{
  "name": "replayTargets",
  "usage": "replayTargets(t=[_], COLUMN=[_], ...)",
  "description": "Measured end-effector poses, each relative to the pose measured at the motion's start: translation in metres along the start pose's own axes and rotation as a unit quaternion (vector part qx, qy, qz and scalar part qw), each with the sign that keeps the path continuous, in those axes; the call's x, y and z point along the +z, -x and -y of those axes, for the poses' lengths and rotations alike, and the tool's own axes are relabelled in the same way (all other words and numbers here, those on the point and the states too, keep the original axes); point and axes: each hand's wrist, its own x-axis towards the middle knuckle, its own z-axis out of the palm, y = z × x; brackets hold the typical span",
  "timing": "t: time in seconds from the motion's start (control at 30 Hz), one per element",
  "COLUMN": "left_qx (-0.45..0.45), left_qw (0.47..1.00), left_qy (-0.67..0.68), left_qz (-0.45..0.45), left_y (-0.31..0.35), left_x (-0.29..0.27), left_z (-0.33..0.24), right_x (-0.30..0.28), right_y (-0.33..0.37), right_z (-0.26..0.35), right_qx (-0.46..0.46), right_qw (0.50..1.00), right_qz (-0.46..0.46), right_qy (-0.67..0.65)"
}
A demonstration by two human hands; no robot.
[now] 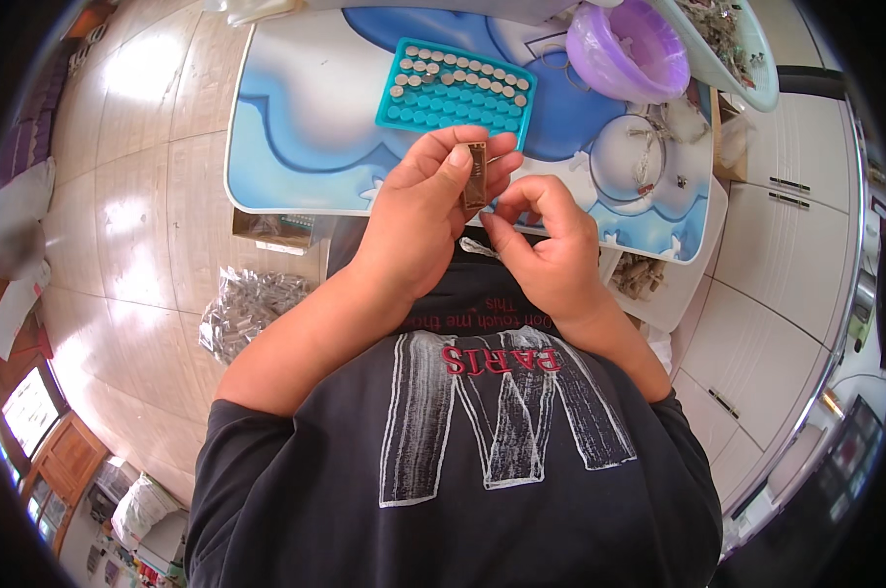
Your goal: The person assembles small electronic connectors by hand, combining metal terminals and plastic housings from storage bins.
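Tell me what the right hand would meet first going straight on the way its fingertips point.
The right hand would probably meet the brown strip held in the left hand; depth is hard to judge.

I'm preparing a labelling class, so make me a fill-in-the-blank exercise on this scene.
1. The thumb resting on the small brown rectangular piece belongs to the ____ hand.
2. The purple bowl is to the ____ of the turquoise tray.
3. The tabletop is patterned in white and ____.

Missing words: left; right; blue.
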Motion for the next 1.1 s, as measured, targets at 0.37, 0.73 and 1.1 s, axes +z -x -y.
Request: replayTargets(t=[0.37,0.73,1.1], left_qx=[0.007,0.007,0.011], left_qw=[1.000,1.000,0.999], left_qy=[0.008,0.014,-0.012], left_qz=[-0.010,-0.016,-0.028], left_y=[0.001,0.000,0.003], left_x=[0.000,0.001,-0.002], left_z=[-0.001,-0.003,-0.002], right_x=[0.006,0.012,0.008], right_y=[-0.001,0.001,-0.006], right_z=[0.006,0.000,-0.001], right_qx=[-0.016,0.021,-0.050], right_qw=[0.998,0.990,0.998], right_qz=[0.015,0.016,0.047], right_qy=[-0.062,-0.142,0.003])
